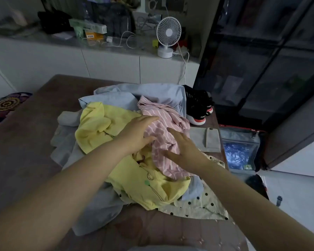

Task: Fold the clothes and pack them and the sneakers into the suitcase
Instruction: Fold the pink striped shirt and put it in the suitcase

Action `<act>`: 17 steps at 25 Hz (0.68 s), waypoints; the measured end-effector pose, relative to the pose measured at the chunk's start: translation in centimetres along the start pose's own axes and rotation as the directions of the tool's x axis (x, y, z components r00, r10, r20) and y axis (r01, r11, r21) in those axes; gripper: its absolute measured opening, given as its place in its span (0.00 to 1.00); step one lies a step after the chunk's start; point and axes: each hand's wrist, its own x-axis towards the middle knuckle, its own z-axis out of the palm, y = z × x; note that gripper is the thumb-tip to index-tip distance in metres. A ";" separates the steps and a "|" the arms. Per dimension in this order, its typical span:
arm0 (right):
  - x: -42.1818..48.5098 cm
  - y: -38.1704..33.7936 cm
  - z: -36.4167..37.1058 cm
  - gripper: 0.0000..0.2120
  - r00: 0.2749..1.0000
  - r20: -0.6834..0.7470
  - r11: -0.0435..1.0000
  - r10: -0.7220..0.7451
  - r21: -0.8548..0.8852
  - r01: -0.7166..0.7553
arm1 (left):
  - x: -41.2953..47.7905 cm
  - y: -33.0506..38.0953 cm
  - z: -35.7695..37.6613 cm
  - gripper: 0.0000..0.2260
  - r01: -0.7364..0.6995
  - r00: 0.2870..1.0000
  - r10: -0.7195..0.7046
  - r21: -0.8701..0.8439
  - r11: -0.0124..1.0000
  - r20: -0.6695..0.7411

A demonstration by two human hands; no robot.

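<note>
A heap of clothes lies on the brown bed (22, 142). On top is a pink striped garment (163, 127), over a yellow garment (105, 127) and a light blue one (152, 93). A cream polka-dot piece (201, 205) sticks out at the near right. My left hand (138, 132) rests on the left edge of the pink garment with fingers spread. Fingers straight, my right hand (183, 147) lies flat on the same garment. A pair of black sneakers (198, 105) with red soles stands at the bed's far right corner. The open suitcase (239, 140) lies on the floor to the right.
A grey folded cloth (205, 138) lies at the bed's right edge. A white counter behind holds a desk fan (168, 36), cables and boxes. A dark glass cabinet (270, 60) stands at the right. A patterned cushion (5, 105) is at the far left.
</note>
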 end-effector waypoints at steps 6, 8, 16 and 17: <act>4.2 -0.5 3.5 0.29 0.982 -0.188 0.983 0.033 -0.172 -0.066 | 3.0 -1.8 -0.2 0.24 -0.061 0.998 0.051 0.260 0.964 0.048; 4.6 -0.1 3.1 0.21 0.971 -0.238 0.981 0.032 -0.180 -0.077 | 3.2 -2.7 -0.4 0.23 -0.072 0.997 0.063 0.266 0.961 0.040; 2.0 1.7 -6.0 0.15 0.892 -0.443 0.955 0.088 0.292 0.051 | 3.7 -2.9 0.6 0.21 -0.086 0.978 0.148 0.360 0.929 -0.148; 1.5 2.0 -7.4 0.16 0.882 -0.462 0.947 0.091 0.315 0.068 | 4.2 -2.5 0.7 0.20 -0.067 0.971 0.140 0.341 0.938 -0.195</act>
